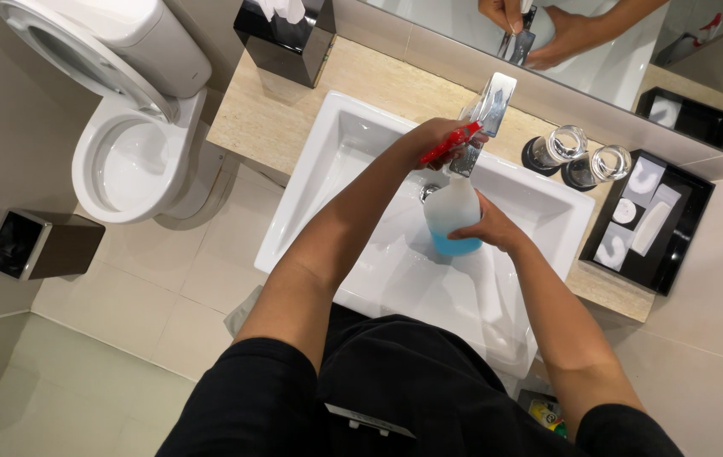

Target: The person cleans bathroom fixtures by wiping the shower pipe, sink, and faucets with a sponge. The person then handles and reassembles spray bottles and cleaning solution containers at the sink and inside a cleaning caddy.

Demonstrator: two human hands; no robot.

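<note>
My right hand (pixel 490 227) is wrapped round the belly of the spray bottle (pixel 453 216) — smooth, translucent plastic with a shallow pool of blue liquid at the bottom — held upright over the white basin (pixel 361 182), just in front of the tap. My left hand (pixel 433 140) is closed on its red trigger head (pixel 451 142) at the neck. I judge the plastic slick; if the head is loose or my grip slips, the bottle could tip and spill blue liquid into the glossy, square-edged basin. Beyond stands the flat chrome faucet (pixel 488 114), close enough to knock. On the speckled stone tabletop (pixel 268 118), two clear glasses (pixel 585 156) could topple, with a black tray (pixel 691 211) beside them.
</note>
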